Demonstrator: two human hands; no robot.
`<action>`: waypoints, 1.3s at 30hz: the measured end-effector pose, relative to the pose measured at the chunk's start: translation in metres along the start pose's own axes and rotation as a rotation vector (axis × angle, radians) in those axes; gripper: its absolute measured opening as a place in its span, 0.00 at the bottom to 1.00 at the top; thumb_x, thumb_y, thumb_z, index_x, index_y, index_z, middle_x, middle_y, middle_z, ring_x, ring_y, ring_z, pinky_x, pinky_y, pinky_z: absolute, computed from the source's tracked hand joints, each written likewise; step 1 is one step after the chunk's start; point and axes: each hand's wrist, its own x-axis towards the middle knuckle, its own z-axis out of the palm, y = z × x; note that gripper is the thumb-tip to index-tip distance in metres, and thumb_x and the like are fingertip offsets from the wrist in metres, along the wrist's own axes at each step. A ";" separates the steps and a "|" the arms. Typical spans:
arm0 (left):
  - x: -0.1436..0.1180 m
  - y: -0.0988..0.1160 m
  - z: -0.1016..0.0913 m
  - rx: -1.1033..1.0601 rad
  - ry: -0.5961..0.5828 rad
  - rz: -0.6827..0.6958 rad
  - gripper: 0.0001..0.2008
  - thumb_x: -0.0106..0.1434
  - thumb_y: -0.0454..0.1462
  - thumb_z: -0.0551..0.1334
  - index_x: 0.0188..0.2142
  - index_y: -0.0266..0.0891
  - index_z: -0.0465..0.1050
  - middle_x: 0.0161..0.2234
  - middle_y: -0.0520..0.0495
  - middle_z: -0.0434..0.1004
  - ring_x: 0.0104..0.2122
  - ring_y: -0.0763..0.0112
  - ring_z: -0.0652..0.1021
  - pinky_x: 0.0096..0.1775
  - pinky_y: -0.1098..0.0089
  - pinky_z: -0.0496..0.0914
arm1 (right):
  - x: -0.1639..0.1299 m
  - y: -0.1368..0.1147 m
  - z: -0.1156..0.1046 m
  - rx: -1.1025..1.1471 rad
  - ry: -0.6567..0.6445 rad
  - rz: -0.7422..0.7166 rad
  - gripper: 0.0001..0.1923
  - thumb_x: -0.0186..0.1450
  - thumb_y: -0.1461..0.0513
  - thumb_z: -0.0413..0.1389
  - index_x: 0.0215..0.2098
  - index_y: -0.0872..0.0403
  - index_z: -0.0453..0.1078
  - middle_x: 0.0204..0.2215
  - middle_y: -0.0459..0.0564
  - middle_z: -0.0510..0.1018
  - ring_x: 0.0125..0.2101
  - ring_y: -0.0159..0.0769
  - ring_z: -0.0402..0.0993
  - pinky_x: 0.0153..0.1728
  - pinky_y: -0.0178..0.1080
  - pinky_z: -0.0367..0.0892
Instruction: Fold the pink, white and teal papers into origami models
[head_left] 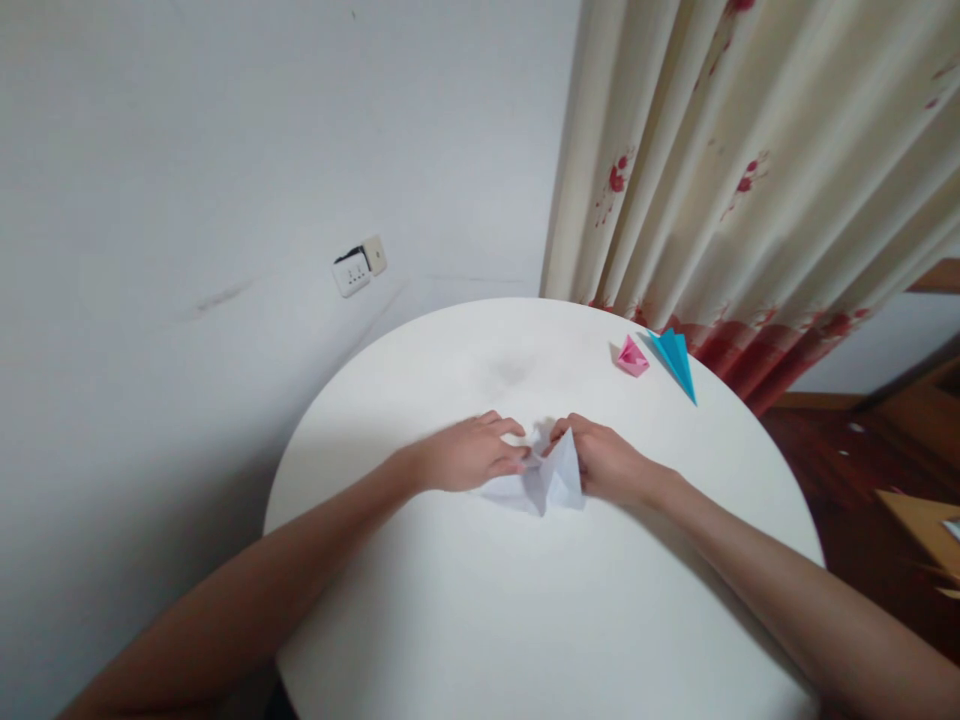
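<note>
A sheet of white paper, partly folded with creased, raised flaps, lies near the middle of the round table between my two hands. My left hand comes from the left, its thumb and index fingertip close together on the paper's left part and its other fingers curled a little apart. On the other side, my right hand is closed around the paper's right edge, with a pointed flap standing up in front of the fingers. The right fingertips are partly hidden behind that flap.
Towards the far right edge of the white table are a small pink folded-paper piece and a blue paper plane. A wall with a socket stands at the left; a flowered curtain hangs behind the table.
</note>
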 end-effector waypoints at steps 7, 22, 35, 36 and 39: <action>0.011 -0.004 0.006 -0.188 0.111 0.044 0.16 0.71 0.35 0.55 0.57 0.42 0.71 0.59 0.43 0.71 0.59 0.61 0.70 0.61 0.60 0.61 | -0.004 0.013 -0.001 0.161 0.035 -0.057 0.16 0.58 0.72 0.57 0.42 0.52 0.77 0.43 0.52 0.78 0.43 0.40 0.72 0.45 0.39 0.68; 0.020 0.010 0.030 -0.088 0.029 0.225 0.20 0.73 0.35 0.51 0.63 0.42 0.62 0.67 0.42 0.60 0.68 0.61 0.58 0.67 0.56 0.50 | -0.026 -0.031 -0.062 -0.073 0.128 -0.321 0.17 0.68 0.64 0.55 0.54 0.49 0.72 0.54 0.55 0.76 0.55 0.46 0.66 0.55 0.52 0.59; 0.015 0.037 0.009 -0.003 0.131 0.148 0.14 0.74 0.38 0.53 0.52 0.41 0.74 0.54 0.47 0.78 0.55 0.66 0.74 0.58 0.61 0.59 | -0.046 0.023 -0.027 -0.250 0.005 -0.232 0.12 0.69 0.64 0.55 0.48 0.50 0.77 0.52 0.55 0.75 0.51 0.47 0.65 0.52 0.50 0.58; 0.015 0.042 0.006 0.023 0.151 0.146 0.13 0.73 0.40 0.55 0.50 0.41 0.75 0.52 0.48 0.79 0.54 0.65 0.75 0.57 0.61 0.59 | -0.048 0.023 -0.025 -0.242 0.009 -0.222 0.12 0.69 0.63 0.55 0.48 0.50 0.77 0.52 0.56 0.75 0.51 0.47 0.65 0.52 0.50 0.58; 0.013 0.052 0.001 0.082 0.172 0.167 0.16 0.69 0.49 0.60 0.47 0.42 0.77 0.49 0.48 0.80 0.51 0.62 0.75 0.54 0.60 0.59 | -0.049 0.022 -0.023 -0.214 0.007 -0.195 0.13 0.70 0.61 0.54 0.50 0.50 0.76 0.51 0.55 0.75 0.50 0.46 0.65 0.52 0.49 0.57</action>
